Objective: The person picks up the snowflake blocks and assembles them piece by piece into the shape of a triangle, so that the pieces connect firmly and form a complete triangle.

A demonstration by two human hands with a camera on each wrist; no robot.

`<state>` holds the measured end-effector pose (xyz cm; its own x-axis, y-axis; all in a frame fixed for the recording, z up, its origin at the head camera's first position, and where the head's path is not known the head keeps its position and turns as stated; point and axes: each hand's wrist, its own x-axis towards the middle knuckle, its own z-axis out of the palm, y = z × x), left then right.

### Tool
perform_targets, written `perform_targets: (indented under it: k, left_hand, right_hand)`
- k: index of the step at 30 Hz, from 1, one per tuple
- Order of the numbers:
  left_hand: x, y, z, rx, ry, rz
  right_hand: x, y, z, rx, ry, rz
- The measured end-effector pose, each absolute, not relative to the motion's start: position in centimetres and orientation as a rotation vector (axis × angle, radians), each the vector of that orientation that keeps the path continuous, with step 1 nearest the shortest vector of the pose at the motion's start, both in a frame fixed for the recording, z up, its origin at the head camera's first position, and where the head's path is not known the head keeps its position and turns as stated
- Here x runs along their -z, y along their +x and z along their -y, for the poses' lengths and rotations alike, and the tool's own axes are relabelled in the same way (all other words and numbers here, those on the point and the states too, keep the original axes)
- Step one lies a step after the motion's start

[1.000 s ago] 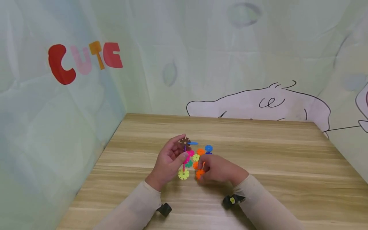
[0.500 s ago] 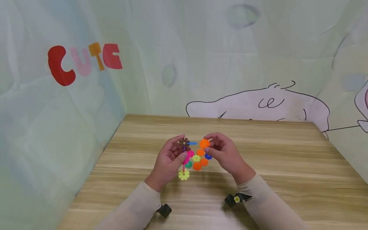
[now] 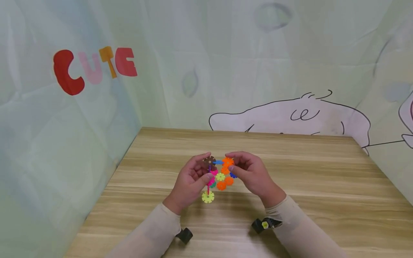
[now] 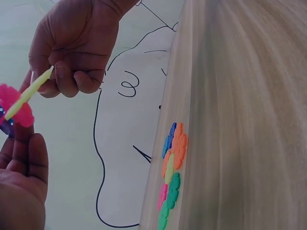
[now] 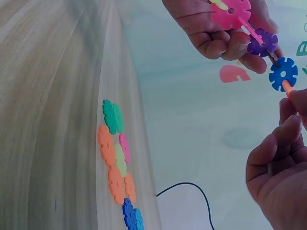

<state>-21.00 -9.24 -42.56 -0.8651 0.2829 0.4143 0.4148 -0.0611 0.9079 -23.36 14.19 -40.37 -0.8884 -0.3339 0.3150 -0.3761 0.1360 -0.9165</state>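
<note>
My left hand (image 3: 190,181) holds a chain of notched plastic snowflake discs above the table. In the chain are a brown disc (image 3: 209,161), a purple disc (image 5: 263,44), a pink disc (image 5: 230,14) and a pale yellow disc (image 3: 208,197) at the near end. A blue disc (image 5: 283,74) sticks out from the brown one toward the right. Between thumb and fingers, my right hand (image 3: 256,177) pinches an orange disc (image 3: 227,162). Its edge meets the blue disc's rim in the right wrist view; how deep the slots engage is hidden.
Loose snowflake discs lie grouped on the wooden table (image 3: 306,172) beneath the hands, among them a yellow disc (image 3: 221,176), several orange discs (image 3: 221,185), green discs (image 5: 109,116) and a dark blue disc (image 5: 128,213). Behind the table's far edge stands a printed backdrop (image 3: 180,53).
My right hand picked up the orange disc from the near side of the group, raised it, and brought it left against the blue disc. The left hand's chain shifted slightly right.
</note>
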Motion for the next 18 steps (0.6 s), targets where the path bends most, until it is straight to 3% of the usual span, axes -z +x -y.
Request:
perform_targets:
  k: [18]
  left_hand:
    - [42.52,-20.73,9.07,2.125,-0.800,2.086]
  right_hand:
    - [40.69,-23.14,-14.23,-1.917,0.799,2.270]
